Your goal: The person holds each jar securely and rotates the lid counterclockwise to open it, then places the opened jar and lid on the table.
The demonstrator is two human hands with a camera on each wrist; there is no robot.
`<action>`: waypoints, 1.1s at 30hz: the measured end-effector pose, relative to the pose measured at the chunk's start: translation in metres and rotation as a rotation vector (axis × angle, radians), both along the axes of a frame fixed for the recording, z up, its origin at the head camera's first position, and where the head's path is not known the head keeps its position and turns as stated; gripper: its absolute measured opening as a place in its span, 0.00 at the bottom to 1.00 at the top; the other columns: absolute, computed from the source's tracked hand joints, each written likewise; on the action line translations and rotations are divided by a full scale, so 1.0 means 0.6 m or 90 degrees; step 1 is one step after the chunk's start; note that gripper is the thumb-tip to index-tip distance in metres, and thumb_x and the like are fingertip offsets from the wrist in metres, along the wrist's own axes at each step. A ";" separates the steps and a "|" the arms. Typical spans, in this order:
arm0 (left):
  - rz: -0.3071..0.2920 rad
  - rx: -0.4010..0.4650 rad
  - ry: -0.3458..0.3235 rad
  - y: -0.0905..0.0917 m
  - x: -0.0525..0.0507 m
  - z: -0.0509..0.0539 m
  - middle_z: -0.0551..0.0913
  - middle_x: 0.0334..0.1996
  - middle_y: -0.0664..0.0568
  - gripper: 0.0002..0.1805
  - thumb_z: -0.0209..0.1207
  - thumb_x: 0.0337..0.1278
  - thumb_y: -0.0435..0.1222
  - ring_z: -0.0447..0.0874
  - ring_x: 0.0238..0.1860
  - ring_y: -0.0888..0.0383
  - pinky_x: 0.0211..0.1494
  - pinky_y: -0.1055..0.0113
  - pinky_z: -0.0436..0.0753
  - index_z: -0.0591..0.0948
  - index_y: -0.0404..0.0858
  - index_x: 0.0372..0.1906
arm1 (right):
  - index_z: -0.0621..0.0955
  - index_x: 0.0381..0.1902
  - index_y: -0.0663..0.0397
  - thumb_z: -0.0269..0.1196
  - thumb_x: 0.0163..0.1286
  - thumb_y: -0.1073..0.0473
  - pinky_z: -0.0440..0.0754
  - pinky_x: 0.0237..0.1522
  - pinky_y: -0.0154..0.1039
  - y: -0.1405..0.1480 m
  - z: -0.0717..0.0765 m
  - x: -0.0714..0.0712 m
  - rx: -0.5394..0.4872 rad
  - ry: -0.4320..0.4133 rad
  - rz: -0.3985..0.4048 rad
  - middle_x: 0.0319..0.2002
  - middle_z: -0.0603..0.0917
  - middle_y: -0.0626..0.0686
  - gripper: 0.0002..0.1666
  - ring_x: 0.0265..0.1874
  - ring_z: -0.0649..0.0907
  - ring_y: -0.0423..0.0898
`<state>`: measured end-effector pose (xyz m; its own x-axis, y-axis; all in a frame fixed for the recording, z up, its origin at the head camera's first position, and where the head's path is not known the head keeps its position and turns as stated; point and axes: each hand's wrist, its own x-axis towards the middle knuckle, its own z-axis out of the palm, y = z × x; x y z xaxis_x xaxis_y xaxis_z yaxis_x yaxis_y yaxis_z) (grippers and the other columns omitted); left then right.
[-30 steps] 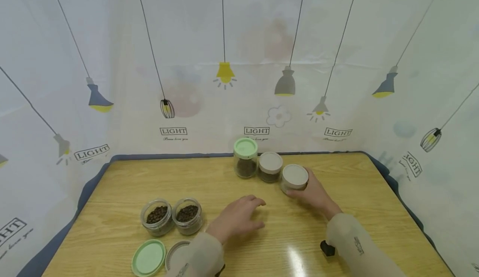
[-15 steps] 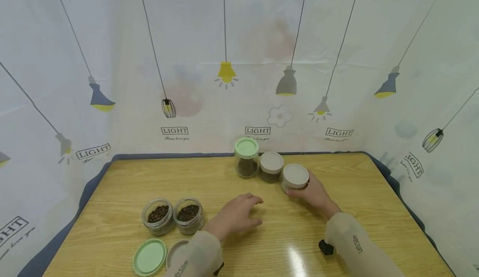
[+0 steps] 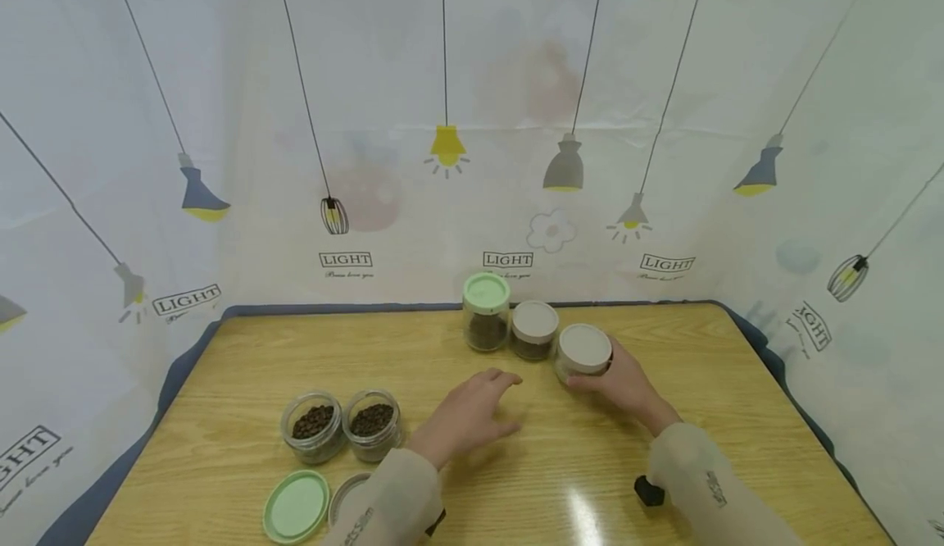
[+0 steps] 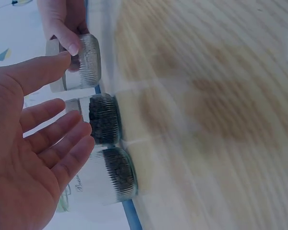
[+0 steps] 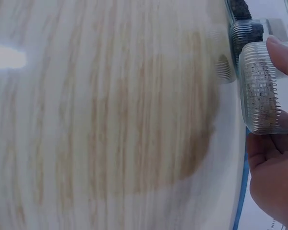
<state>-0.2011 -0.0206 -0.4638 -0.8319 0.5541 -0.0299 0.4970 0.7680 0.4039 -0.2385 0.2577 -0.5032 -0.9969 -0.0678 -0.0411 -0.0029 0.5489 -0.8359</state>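
Observation:
My right hand [image 3: 627, 382] grips a short clear jar [image 3: 585, 348] with a pale grey lid, thumb on its near side and fingers round the far side. In the right wrist view this jar [image 5: 260, 91] shows small light-brown bits inside. Beside it, farther left, stand another grey-lidded jar [image 3: 534, 329] with dark contents and a taller jar [image 3: 486, 308] with a green lid and dark contents. My left hand [image 3: 468, 419] hovers left of the jars, thumb and fingers spread apart, holding nothing. The left wrist view shows its bare palm [image 4: 24, 158].
Two lidless jars of dark brown beans, the left jar [image 3: 313, 448] and the right jar [image 3: 372, 448], stand on the wooden table [image 3: 258, 349]. In front of them lie a green lid [image 3: 296, 507] and a grey lid [image 3: 345, 497], the latter partly behind my left sleeve.
The right hand keeps its grip on the grey-lidded jar, which stays in nearly the same place. The left hand shifts only slightly.

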 end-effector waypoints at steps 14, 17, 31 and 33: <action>-0.015 0.036 0.063 0.028 -0.005 0.035 0.71 0.66 0.53 0.39 0.64 0.57 0.52 0.72 0.66 0.53 0.63 0.53 0.78 0.63 0.50 0.72 | 0.65 0.69 0.50 0.79 0.45 0.47 0.70 0.65 0.59 -0.016 0.024 0.034 -0.023 0.047 0.067 0.64 0.75 0.55 0.56 0.64 0.74 0.56; -0.021 0.047 0.073 0.037 -0.005 0.042 0.69 0.67 0.55 0.41 0.64 0.57 0.52 0.71 0.67 0.56 0.64 0.55 0.77 0.62 0.50 0.73 | 0.65 0.70 0.49 0.79 0.45 0.48 0.69 0.66 0.60 -0.022 0.031 0.043 -0.039 0.047 0.094 0.65 0.74 0.54 0.56 0.65 0.73 0.55; -0.029 0.103 0.052 0.038 0.007 0.062 0.64 0.73 0.54 0.51 0.68 0.47 0.57 0.66 0.71 0.53 0.68 0.52 0.73 0.56 0.52 0.76 | 0.64 0.71 0.49 0.76 0.53 0.50 0.69 0.63 0.60 -0.064 0.031 0.069 -0.059 0.049 0.206 0.63 0.75 0.53 0.51 0.63 0.73 0.56; -0.029 0.108 0.044 0.038 0.008 0.064 0.65 0.73 0.53 0.52 0.70 0.46 0.57 0.66 0.71 0.53 0.69 0.52 0.72 0.58 0.51 0.75 | 0.64 0.71 0.48 0.76 0.53 0.50 0.70 0.63 0.58 -0.069 0.031 0.072 -0.072 0.043 0.216 0.62 0.76 0.53 0.50 0.62 0.73 0.55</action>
<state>-0.1964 0.0020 -0.4257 -0.8026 0.5835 0.1238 0.5608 0.6674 0.4900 -0.1956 0.2161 -0.4847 -0.9170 -0.3957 0.0513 -0.2266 0.4107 -0.8831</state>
